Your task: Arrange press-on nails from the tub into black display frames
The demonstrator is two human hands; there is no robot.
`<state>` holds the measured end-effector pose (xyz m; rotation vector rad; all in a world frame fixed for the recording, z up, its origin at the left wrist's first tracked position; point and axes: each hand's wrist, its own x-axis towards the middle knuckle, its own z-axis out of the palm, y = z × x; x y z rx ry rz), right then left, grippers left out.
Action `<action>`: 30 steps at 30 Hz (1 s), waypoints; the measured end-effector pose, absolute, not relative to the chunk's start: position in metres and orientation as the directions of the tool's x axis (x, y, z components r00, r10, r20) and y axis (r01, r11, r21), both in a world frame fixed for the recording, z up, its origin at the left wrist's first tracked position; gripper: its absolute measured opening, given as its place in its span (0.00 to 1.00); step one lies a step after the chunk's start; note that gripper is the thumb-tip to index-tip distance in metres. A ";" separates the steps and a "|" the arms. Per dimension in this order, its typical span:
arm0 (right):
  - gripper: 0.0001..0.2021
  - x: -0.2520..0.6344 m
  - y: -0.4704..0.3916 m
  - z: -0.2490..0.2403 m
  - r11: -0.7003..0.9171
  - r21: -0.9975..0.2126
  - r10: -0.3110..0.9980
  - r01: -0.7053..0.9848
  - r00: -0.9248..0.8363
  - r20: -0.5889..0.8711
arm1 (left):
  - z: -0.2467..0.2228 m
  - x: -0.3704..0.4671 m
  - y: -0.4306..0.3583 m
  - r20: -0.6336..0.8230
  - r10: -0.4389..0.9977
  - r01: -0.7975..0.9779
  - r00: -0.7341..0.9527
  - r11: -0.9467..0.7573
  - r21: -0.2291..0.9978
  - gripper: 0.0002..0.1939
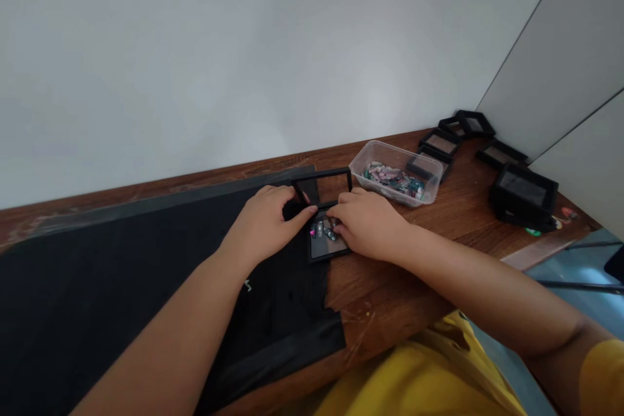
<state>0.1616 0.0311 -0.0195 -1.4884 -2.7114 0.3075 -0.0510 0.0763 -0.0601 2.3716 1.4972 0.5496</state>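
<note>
A small black box (pixel 319 248) lies at the edge of the black mat, its framed clear lid (pixel 322 174) standing raised at the back. Inside, several small shiny pieces (pixel 327 231), shaped like press-on nails, rest on the grey base, and one pink spot shows at the left. My left hand (pixel 263 218) is closed on the box's left rear side, the thumb along the edge where lid and base meet. Over the box's right side, my right hand (pixel 365 221) has its fingertips pressed together among the pieces. Whatever they pinch is hidden.
Behind my right hand stands a clear plastic tub (pixel 397 172) of many coloured pieces. More black boxes (pixel 441 142) lie at the back right, with a stack (pixel 524 192) nearer the table's right end. A black mat (pixel 121 286) covers the left of the wooden table, against a white wall.
</note>
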 end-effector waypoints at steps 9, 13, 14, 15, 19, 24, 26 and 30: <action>0.11 0.165 0.030 -0.012 0.557 -0.209 0.802 0.804 -0.586 -0.115 | -0.061 -0.051 0.076 0.170 0.919 0.816 0.356 -0.394 0.423 0.18; 0.10 0.167 0.030 -0.010 0.571 -0.215 0.785 0.792 -0.604 -0.138 | -0.061 -0.052 0.076 0.178 0.933 0.814 0.313 -0.360 0.456 0.23; 0.10 0.167 0.030 -0.009 0.574 -0.220 0.782 0.789 -0.607 -0.138 | -0.061 -0.053 0.076 0.178 0.930 0.801 0.321 -0.367 0.473 0.26; 0.10 0.168 0.030 -0.009 0.575 -0.225 0.781 0.787 -0.610 -0.135 | -0.060 -0.055 0.075 0.179 0.923 0.783 0.342 -0.385 0.489 0.29; 0.10 0.170 0.031 -0.007 0.573 -0.255 0.781 0.779 -0.613 -0.119 | -0.057 -0.059 0.075 0.163 0.873 0.712 0.460 -0.472 0.520 0.40; 0.17 0.175 0.034 -0.002 0.560 -0.348 0.769 0.752 -0.628 -0.119 | -0.059 -0.058 0.073 0.158 0.858 0.693 0.490 -0.492 0.527 0.41; 0.20 0.177 0.035 -0.001 0.541 -0.381 0.770 0.749 -0.624 -0.133 | -0.060 -0.057 0.073 0.158 0.862 0.695 0.482 -0.486 0.530 0.42; 0.22 0.179 0.034 -0.001 0.461 -0.393 0.814 0.796 -0.556 -0.170 | -0.060 -0.056 0.073 0.153 0.866 0.700 0.475 -0.477 0.532 0.38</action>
